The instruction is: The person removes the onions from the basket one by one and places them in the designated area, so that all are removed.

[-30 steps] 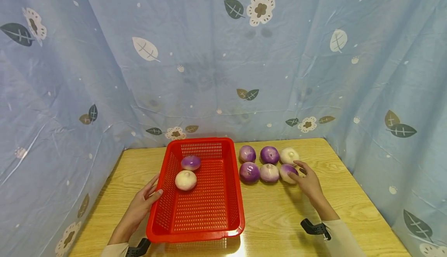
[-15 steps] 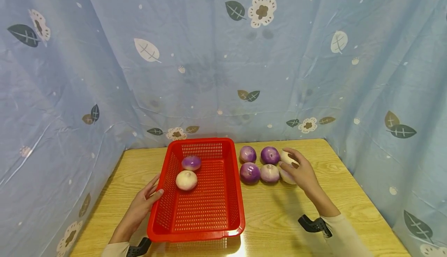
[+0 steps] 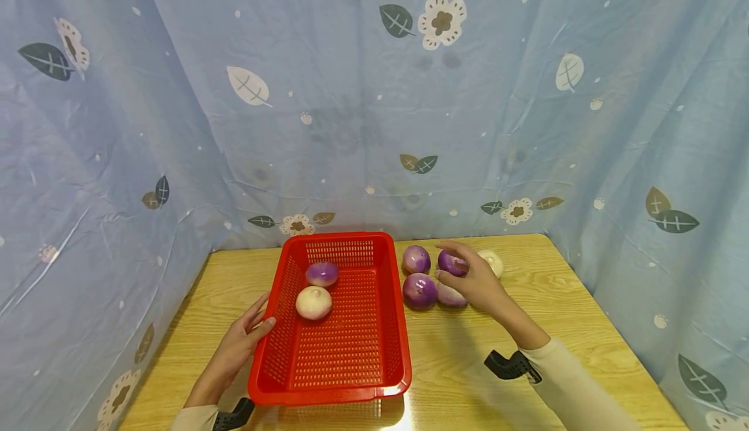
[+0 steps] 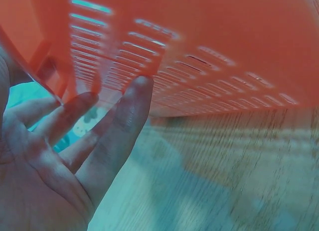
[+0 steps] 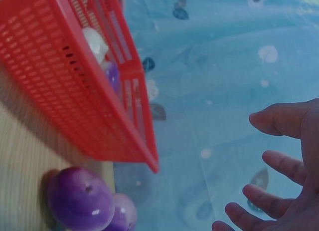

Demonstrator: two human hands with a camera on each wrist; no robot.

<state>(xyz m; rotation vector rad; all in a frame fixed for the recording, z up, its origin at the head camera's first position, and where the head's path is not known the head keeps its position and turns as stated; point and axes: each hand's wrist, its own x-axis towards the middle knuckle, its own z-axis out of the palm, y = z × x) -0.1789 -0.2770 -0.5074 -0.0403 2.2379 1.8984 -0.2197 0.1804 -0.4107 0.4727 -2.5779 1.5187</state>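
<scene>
And here's the right hand (image 3: 478, 283), out over the onions on the right, fingers spread and bent, nothing in their grasp! The right wrist view backs that up: thumb and fingers well apart. Across to the left, the left hand (image 3: 238, 339) is at the basket (image 3: 328, 396), fingers fairly straight and touching the outside of its left wall, not clenched.

Inside the basket, two onions on the left side: a purple onion (image 3: 322, 274) on the far side, a white onion (image 3: 313, 303) just nearer.

Right of the basket, what a line-up! Far row: a violet onion (image 3: 417, 259) at left, a dark onion (image 3: 449, 261) partly behind the fingers, a cream onion (image 3: 493, 263) at right, half covered by the hand. Near row: a glossy onion (image 3: 419, 291) at left, a pale onion (image 3: 450, 296) beside it, partly hidden.

All on a wooden table (image 3: 552, 307), blue curtain (image 3: 328, 93) behind, pale sleeves (image 3: 576, 385) and black mounts (image 3: 508, 365) at both wrists.
</scene>
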